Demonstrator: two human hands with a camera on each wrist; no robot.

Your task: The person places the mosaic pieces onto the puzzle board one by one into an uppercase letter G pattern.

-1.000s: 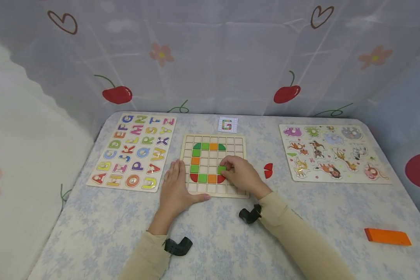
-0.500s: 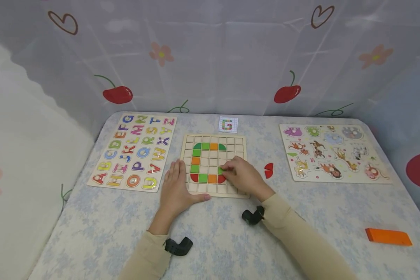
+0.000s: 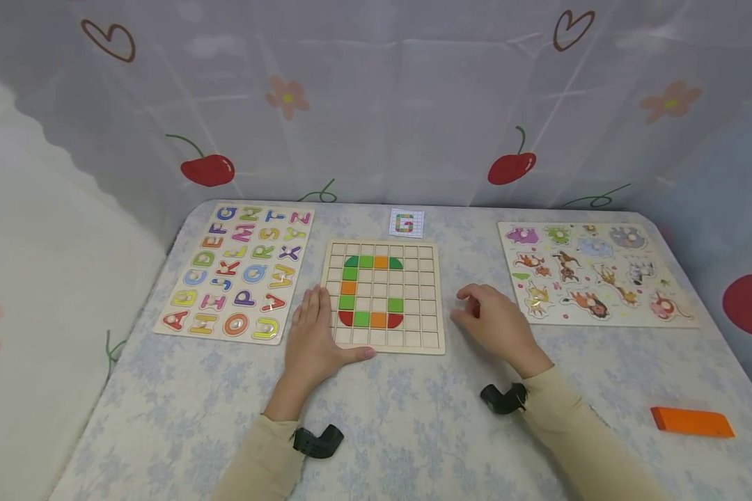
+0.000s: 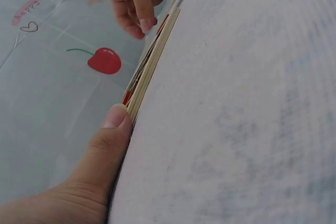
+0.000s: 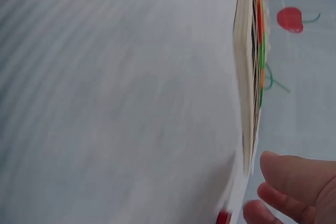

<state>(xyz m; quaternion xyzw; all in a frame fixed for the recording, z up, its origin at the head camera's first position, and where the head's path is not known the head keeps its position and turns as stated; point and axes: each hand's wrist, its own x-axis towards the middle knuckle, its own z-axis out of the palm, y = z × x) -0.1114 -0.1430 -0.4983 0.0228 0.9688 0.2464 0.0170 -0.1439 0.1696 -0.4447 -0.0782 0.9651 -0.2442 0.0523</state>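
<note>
A wooden grid board (image 3: 423, 341) holds green, orange and red tiles laid in an open ring, with one light green square (image 3: 395, 305) at its right side. My left hand (image 3: 313, 341) rests flat against the board's left edge, its thumb (image 4: 113, 119) along the near edge. To the right of the board hovers my right hand (image 3: 498, 327), fingers bent loosely and thumb apart, with nothing visible between them. Beneath it, in the right wrist view, a red piece (image 5: 223, 217) lies on the cloth; the head view hides it behind the hand.
Behind the board lies a small card (image 3: 406, 223) with a coloured G pattern. A letter puzzle board (image 3: 232, 275) is at the left, an animal puzzle board (image 3: 576, 278) at the right. An orange block (image 3: 692, 422) sits near the right front.
My right hand has let go of the light green square, which stays in the grid, and has moved right, over where the red pieces lay. My left hand has stayed put.
</note>
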